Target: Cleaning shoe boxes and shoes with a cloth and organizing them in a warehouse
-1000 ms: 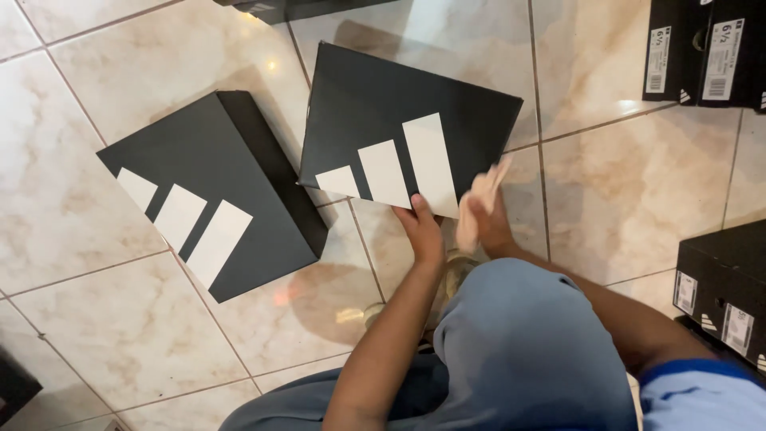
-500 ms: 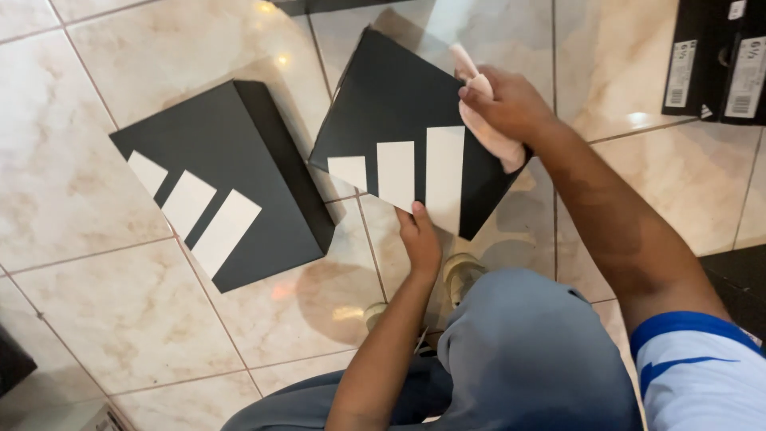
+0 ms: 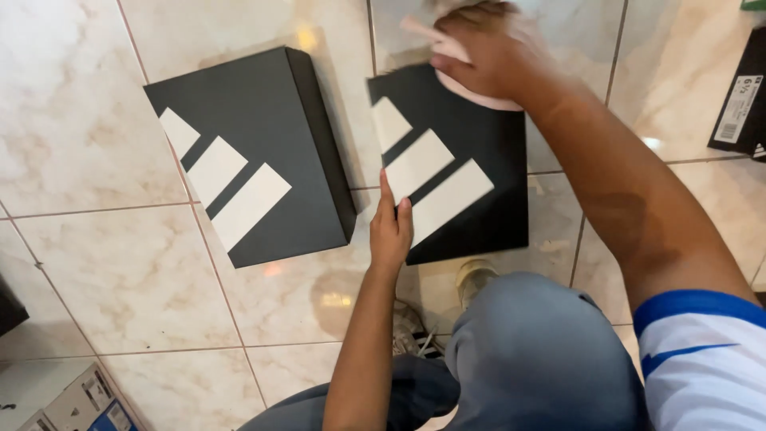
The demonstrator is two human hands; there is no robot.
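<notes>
The right hand [image 3: 491, 52] is seen at the top centre of the frame, fingers curled down over a pale pink cloth [image 3: 471, 76], which is pressed flat against the upper edge of a black box lid [image 3: 471, 160]. The cloth is gripped under the palm; only its edges show past the fingers. The right forearm is stretched diagonally from the lower right corner up to that hand, elbow partly bent, with a blue and white sleeve [image 3: 702, 351] at the shoulder end.

The left hand [image 3: 391, 227] is held near the middle of the frame, fingers straight, together and pointing upward. Its fingertips are laid on the lower left edge of the lid, over the white stripes. Nothing is grasped by it; the hand is flat and open, steadying the lid. The left forearm runs nearly straight down to the bottom edge.

The lid, black with three slanted white bars, is held tilted above the tiled floor [image 3: 96, 120], centre right of the frame. A black shoebox [image 3: 255, 152] with the same white bars lies just beside it, at upper centre left, flat on the tiles.

Grey trousers [image 3: 535, 359] fill the lower centre, with a shoe [image 3: 475, 275] showing below the lid. Another dark box [image 3: 742, 96] with a white label is seen at the right edge. A cardboard box corner [image 3: 80, 403] sits at the lower left.
</notes>
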